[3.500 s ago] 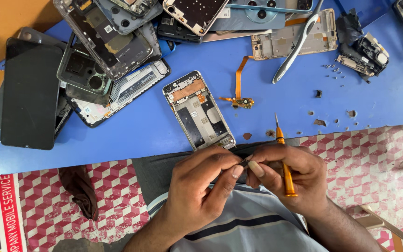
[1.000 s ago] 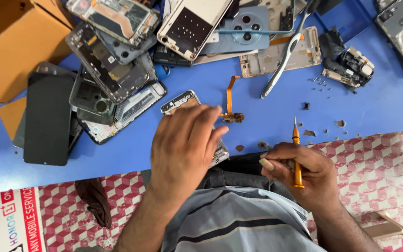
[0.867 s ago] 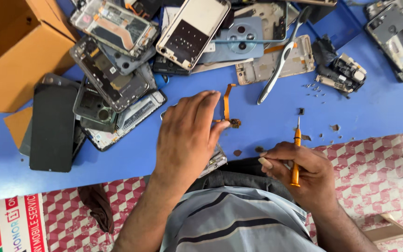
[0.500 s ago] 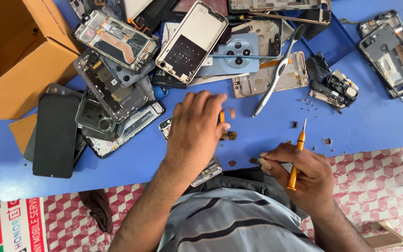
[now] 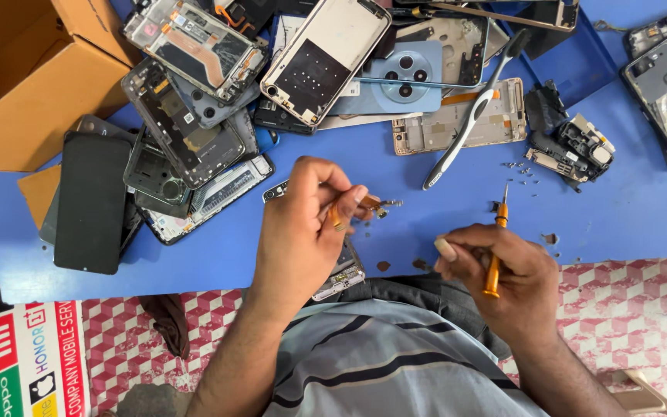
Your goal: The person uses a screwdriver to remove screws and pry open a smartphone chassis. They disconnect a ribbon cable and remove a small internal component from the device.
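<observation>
Left hand (image 5: 303, 232) pinches thin orange flex cable (image 5: 368, 203) above blue table (image 5: 627, 216); right hand (image 5: 503, 278) grips orange-handled screwdriver (image 5: 496, 255), hands apart.

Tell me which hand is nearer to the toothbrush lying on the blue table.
Left. The left hand, pinching an orange flex cable, sits just below-left of the toothbrush handle's end. The right hand, holding an orange screwdriver, is lower, at the table edge.
</observation>
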